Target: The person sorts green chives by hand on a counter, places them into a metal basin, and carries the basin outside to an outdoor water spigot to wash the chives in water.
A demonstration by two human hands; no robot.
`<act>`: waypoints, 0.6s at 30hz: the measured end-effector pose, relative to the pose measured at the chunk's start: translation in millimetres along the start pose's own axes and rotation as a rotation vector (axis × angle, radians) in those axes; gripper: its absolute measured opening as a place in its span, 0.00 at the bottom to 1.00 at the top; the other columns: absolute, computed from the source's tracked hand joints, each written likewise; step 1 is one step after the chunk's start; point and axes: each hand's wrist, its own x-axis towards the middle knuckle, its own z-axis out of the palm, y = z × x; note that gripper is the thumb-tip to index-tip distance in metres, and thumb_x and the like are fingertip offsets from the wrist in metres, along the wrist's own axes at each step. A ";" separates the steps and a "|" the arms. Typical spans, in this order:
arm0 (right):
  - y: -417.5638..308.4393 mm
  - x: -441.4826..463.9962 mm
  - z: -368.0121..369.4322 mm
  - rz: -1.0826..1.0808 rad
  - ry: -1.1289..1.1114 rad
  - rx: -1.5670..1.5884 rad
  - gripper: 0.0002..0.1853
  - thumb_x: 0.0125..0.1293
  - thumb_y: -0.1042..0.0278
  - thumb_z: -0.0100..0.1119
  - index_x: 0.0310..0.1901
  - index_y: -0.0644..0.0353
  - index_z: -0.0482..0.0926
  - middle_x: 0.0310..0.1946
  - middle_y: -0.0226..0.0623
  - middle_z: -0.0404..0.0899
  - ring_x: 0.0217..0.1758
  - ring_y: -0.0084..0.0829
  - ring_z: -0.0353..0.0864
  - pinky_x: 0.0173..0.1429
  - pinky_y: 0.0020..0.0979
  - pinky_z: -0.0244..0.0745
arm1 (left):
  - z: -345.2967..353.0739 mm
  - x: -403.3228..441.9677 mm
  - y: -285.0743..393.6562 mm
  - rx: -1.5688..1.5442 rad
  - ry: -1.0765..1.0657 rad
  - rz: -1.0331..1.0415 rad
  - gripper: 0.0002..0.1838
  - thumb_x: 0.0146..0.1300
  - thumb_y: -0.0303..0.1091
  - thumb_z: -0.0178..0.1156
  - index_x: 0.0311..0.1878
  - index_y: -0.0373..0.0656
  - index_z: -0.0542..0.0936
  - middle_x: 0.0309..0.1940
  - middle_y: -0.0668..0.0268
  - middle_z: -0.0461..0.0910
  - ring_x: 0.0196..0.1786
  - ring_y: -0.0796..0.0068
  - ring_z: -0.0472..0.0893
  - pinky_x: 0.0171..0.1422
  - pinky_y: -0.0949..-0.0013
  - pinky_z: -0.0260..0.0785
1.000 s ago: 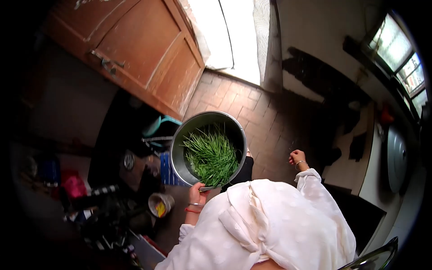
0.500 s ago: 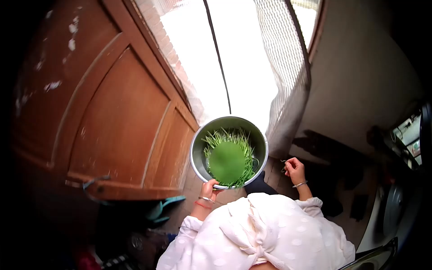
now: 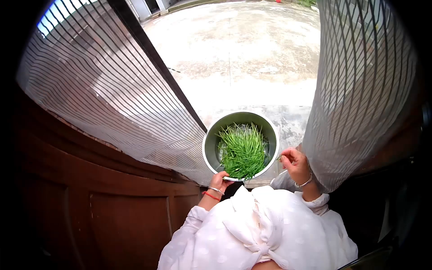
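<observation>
I judged that I was in the midst of carrying, at a doorway, with the metal pot [image 3: 243, 112] held out in front of my body and the chives [image 3: 243, 148] heaped inside it. My left hand [image 3: 218, 182] had a narrow grip on the near rim, to the left of its middle, the thumb lying over the edge. My right hand [image 3: 295, 164] was just beside the pot's right side, apart from the rim; its fingers were drawn in to a pinch on what looked like a greenish scrap [image 3: 279, 158], though it was too small to be sure

The chives lay loose in a tangle, mostly toward the near side, a few ends reaching the rim close to my left hand. A striped curtain [image 3: 135, 108] hung on the left, above a brown wooden door [image 3: 126, 220], and a mesh curtain [image 3: 355, 99] hung on the right, near my right hand. Ahead, the concrete yard [image 3: 243, 45] was bright

To my mind, moving on from there called for a firm left hold, a level rim and room between both curtains, since one-sided support could let the pot tip
</observation>
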 end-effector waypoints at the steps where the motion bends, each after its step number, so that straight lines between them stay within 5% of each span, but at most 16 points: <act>1: 12.2 -18.3 -11.4 0.044 0.038 0.019 0.02 0.63 0.77 0.52 0.37 0.64 0.74 0.25 0.28 0.76 0.23 0.15 0.73 0.28 0.18 0.69 | 2.0 -6.3 -1.4 0.002 0.011 -0.004 0.14 0.53 0.24 0.50 0.43 0.29 0.73 0.40 0.54 0.78 0.41 0.62 0.80 0.43 0.61 0.78; 10: 99.2 -168.5 -90.1 -0.126 0.901 -0.064 0.05 0.68 0.73 0.47 0.40 0.62 0.73 0.27 0.27 0.73 0.21 0.13 0.66 0.26 0.16 0.62 | -7.7 33.4 -34.1 -0.023 -0.065 0.107 0.03 0.53 0.24 0.52 0.30 0.36 0.74 0.29 0.60 0.77 0.31 0.64 0.79 0.33 0.65 0.77; 14: 150.1 -147.3 -71.0 -0.058 1.006 0.027 0.03 0.66 0.75 0.50 0.38 0.62 0.74 0.24 0.24 0.72 0.20 0.12 0.67 0.24 0.16 0.63 | -43.5 46.8 -35.5 0.001 -0.095 0.100 0.02 0.55 0.25 0.53 0.29 0.39 0.74 0.28 0.63 0.78 0.32 0.68 0.79 0.34 0.67 0.76; 18: 278.4 -105.9 -86.2 0.070 0.896 -0.331 0.03 0.60 0.77 0.56 0.36 0.62 0.73 0.23 0.28 0.73 0.17 0.17 0.70 0.21 0.20 0.65 | -65.7 97.1 -35.1 0.061 0.061 0.174 0.02 0.54 0.25 0.54 0.28 0.39 0.75 0.30 0.64 0.79 0.36 0.68 0.79 0.40 0.65 0.75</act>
